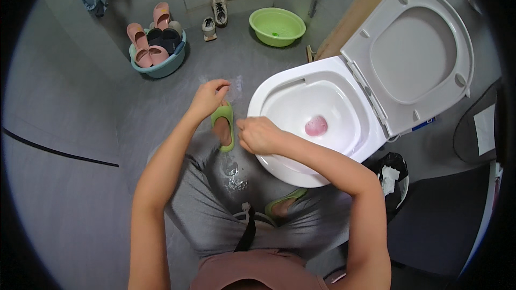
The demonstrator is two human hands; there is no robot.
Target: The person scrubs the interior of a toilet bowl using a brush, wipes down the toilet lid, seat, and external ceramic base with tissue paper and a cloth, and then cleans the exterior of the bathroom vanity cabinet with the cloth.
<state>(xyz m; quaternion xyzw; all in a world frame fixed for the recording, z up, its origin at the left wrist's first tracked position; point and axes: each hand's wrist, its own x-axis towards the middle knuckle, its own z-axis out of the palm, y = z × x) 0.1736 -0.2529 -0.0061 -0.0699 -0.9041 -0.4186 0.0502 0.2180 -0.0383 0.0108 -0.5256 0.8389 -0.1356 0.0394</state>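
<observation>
My left hand (209,98) hangs over the floor left of the toilet, fingers bent, with a gap beside the thumb and nothing visible in it. Below it shows a green slipper (228,139) on my foot. My right hand (260,135) is curled over the near-left rim of the white toilet bowl (342,96); its palm side is hidden, so I cannot tell whether it holds anything. Pink, foamy liquid (316,126) lies at the bottom of the bowl. The toilet seat (463,48) is raised, leaning back to the right.
Wet patches (234,177) mark the floor between my feet. A blue-green basin (159,70) full of slippers, a pair of sneakers (219,10) and a green basin (278,40) stand farther off. Right of me is a waste bin (404,187) with a black bag.
</observation>
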